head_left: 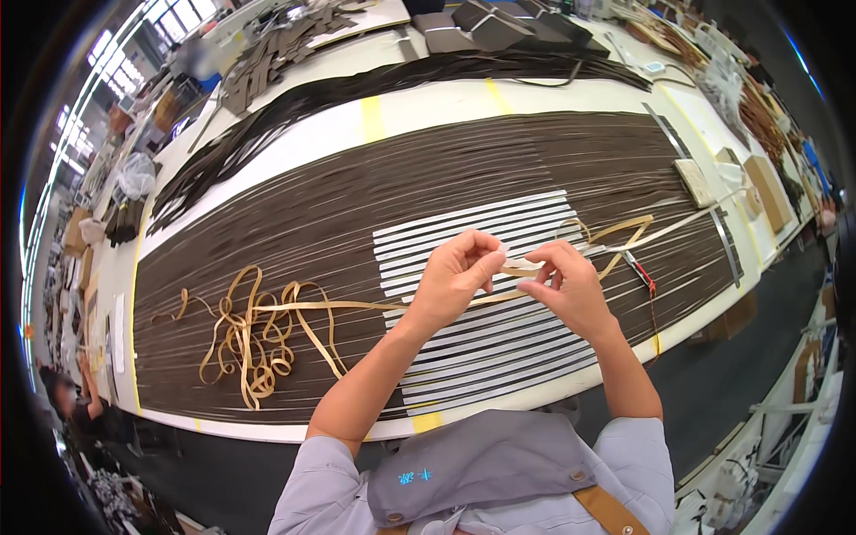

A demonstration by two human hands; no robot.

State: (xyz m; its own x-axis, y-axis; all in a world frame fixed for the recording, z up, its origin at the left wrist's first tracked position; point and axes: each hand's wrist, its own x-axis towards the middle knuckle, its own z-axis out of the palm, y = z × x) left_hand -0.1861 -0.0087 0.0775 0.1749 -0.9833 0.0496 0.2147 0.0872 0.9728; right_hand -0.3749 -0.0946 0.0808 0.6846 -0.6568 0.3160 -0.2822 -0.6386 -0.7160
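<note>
Both hands meet over the table's middle. My left hand (456, 275) pinches one end of a short narrow tape piece (522, 266), whitish above and tan below. My right hand (571, 290) pinches its other end, fingers curled. Below them a long tan strip (357, 305) crosses from left to right, leading to a loose tangle of the same strip (254, 312) on the left. Under the hands, white strips (490, 366) alternate with dark brown strips (294, 214) laid side by side. Scissors (640, 270) with red on their handles lie just right of my right hand.
Metal bars (728, 245) lie across the dark strips at the right, near a beige block (691, 183). A long bundle of black strips (410, 73) runs along the far side. Grey-brown pieces (490, 27) are stacked behind it. Another person (85, 401) is at the far left.
</note>
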